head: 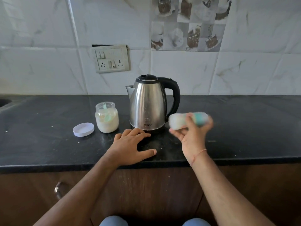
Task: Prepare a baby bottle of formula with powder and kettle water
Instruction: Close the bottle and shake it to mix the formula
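Fingers [183, 132] of the right hand [193, 136] curl round a baby bottle [188, 120], thumb over the front of it; bottle lies roughly sideways in the grip, raised off the worktop, just right of the kettle. Bottle is motion-blurred: pale whitish body toward the left, teal band toward the right, finer detail not readable. Thin reddish thread sits round the right wrist. Left hand [133, 145] rests palm-down on the black countertop [48, 144], fingers straight and a little spread, fingertips near the kettle's base, thumb stretched out to the right; holds nothing. Stainless steel electric kettle [149, 103] stands upright mid-counter, black lid closed, black handle to the right, spout to the left. Just left of it, an open glass jar [107, 117] of white formula powder, a green scoop [106, 115] standing in the powder. Jar's white lid [83, 129] lies flat on the counter beside the jar, left and nearer. Switch-and-socket plate [112, 58] on the tiled wall behind.
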